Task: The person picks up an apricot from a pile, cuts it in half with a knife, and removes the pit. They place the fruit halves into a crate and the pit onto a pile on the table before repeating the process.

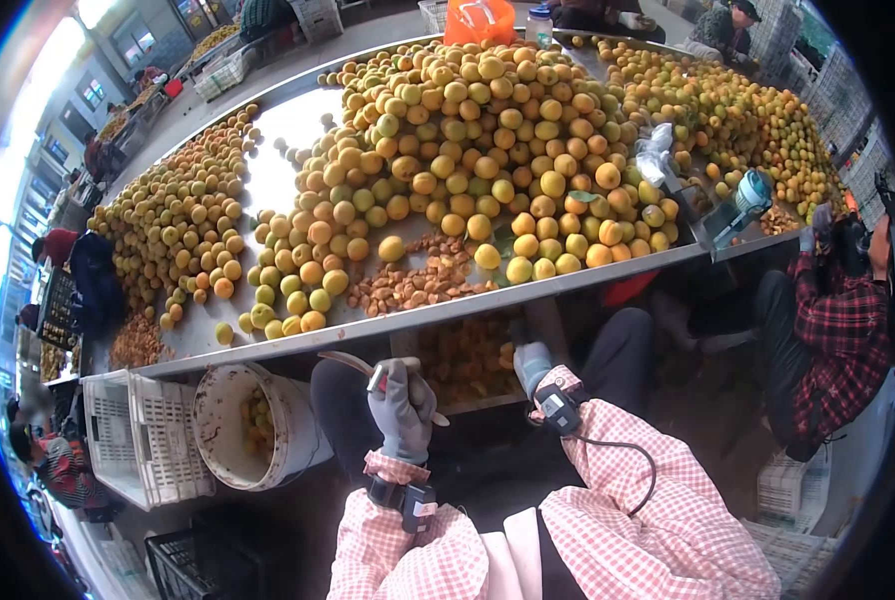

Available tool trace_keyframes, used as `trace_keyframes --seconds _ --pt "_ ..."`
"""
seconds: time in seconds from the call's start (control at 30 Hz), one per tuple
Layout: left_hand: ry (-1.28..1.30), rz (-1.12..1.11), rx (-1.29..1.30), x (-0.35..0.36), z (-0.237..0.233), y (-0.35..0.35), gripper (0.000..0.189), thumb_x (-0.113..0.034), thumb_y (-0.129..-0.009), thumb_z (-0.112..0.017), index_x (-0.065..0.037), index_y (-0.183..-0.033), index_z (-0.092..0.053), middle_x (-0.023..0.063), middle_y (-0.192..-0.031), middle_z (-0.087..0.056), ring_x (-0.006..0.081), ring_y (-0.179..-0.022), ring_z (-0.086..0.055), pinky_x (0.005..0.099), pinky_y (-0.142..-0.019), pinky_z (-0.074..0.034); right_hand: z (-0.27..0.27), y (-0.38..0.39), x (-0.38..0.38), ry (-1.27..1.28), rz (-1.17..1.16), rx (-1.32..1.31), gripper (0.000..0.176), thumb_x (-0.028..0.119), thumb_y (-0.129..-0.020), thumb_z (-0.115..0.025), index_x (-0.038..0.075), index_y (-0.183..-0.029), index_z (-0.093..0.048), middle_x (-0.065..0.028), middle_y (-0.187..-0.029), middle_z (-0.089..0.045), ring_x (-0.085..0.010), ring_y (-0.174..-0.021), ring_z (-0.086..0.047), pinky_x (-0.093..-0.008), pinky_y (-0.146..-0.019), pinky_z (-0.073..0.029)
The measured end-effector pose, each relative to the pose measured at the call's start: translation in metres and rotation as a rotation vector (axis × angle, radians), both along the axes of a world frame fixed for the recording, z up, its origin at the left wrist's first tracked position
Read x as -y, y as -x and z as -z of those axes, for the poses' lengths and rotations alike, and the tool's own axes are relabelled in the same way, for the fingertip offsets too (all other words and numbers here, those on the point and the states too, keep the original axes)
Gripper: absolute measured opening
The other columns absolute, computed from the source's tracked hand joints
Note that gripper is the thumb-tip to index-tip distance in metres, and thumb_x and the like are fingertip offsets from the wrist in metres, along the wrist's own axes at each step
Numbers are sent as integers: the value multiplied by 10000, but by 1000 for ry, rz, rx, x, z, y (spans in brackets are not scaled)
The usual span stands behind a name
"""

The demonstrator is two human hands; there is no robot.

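Note:
Grey-gloved, my left hand (402, 410) is closed around a thin curved tool (346, 360), whose ends stick out on both sides of the fist. My right hand (532, 364), also gloved, reaches down at the table's front edge, beside a crate of halved fruit (468, 362) under the table. Its fingers are hard to make out. Above both hands, a pile of yellow-orange apricots (468, 120) covers the metal table (368, 328). A heap of brown pits (418, 285) lies near the front edge.
A white bucket (298, 425) with some fruit and stacked white crates (148, 435) stand at left. At right sits a person in a checked shirt (840, 320). A blue-green cup (753, 190), a crumpled white bag (655, 153) and an orange bag (480, 22) are on the table.

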State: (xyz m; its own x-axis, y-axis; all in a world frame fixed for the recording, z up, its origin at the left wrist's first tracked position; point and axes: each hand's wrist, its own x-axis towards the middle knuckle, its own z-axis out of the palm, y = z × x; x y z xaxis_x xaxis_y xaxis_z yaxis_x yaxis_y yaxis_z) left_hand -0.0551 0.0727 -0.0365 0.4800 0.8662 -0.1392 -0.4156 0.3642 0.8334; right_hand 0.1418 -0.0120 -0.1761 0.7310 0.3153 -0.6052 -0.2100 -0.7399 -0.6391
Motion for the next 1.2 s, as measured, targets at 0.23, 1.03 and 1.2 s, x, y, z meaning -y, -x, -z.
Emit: trace_keyframes --seconds 0.23,1.03,1.2 --pt "42 67 -48 -8 22 4 291 -317 -934 -610 -27 -928 -586 -15 -521 -405 65 -374 -334 221 -348 -277 96 8 -1 -30 -402 207 435 421 -976 -461 33 -1012 -653 -86 -803 -651 -265 -745 -613 -383 -742 -502" --pt "24 378 -331 -30 74 2 177 -223 -896 -654 -60 -908 -587 -5 -587 -511 74 -405 -431 225 -376 -357 -123 -149 -192 349 -873 1334 141 206 -676 -667 159 -783 -745 -58 -782 -685 -249 -758 -664 -417 -600 -485" --pt "-218 378 -482 -28 53 -14 245 -156 -974 -460 -19 -896 -647 -4 -601 -444 117 -519 -417 284 -504 -383 -92 -144 -178 340 -981 1485 156 234 -790 -552 217 -858 -692 3 -944 -631 -222 -1004 -550 -448 -985 -322"
